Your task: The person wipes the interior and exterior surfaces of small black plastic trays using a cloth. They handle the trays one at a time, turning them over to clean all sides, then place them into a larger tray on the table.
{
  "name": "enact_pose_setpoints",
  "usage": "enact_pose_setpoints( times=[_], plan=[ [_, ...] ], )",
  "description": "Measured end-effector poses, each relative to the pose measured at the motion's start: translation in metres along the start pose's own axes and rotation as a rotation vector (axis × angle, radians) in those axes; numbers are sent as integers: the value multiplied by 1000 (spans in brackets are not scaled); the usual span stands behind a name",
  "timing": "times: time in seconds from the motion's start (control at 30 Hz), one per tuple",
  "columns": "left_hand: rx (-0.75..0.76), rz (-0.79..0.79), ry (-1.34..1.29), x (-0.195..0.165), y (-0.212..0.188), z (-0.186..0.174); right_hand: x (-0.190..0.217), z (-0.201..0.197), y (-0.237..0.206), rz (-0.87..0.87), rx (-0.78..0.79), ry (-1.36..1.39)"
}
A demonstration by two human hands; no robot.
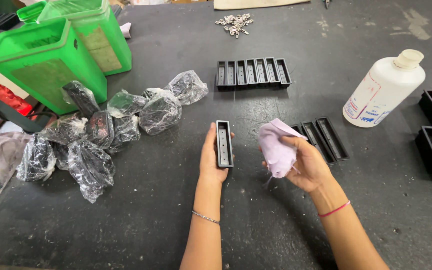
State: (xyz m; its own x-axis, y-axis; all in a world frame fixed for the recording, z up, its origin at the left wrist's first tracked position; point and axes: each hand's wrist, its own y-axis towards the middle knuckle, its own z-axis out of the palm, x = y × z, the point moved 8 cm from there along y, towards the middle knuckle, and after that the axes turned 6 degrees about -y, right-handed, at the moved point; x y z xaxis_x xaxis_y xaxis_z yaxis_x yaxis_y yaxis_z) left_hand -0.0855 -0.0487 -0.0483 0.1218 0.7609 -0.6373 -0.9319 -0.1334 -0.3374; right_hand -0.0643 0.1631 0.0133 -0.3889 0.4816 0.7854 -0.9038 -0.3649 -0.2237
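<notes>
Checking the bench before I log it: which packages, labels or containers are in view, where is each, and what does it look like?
White plastic bottle: right side, cream cap, label with blue and red print.
Clear plastic bags: heaped at left, crinkled, holding dark parts.
Two green bins: far left, boxy, each with a worn tan label patch.
No signs or screens.

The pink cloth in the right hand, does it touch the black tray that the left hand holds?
Apart. The head view shows bare dark table between the pink cloth and the black tray.
</notes>
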Motion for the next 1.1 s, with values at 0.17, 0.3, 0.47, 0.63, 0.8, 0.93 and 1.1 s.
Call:
enact_pose_setpoints(
  times=[0.17,0.3,0.47,0.63,0.8,0.93,1.1],
  plan=[
    [-11,-37,-67,4,0,1,-4,-3,3,-3,-46,-19],
    [43,-88,-88,4,-9,13,7,-2,1,-235,-72,-299],
    [296,-130,-96,10,-31,52,19,1,-5,-363,-170,-363],
    [359,-157,-65,21,-45,74,41,8,-22,-597,-335,-662],
    [422,-99,-31,34,-58,95,50,19,-39,-733,-523,-1033],
    [456,-24,-46,34,-64,104,48,41,-48,-857,-474,-1118],
    [432,-5,-83,29,-61,97,40,56,-48,-831,-342,-1113]
  ],
)
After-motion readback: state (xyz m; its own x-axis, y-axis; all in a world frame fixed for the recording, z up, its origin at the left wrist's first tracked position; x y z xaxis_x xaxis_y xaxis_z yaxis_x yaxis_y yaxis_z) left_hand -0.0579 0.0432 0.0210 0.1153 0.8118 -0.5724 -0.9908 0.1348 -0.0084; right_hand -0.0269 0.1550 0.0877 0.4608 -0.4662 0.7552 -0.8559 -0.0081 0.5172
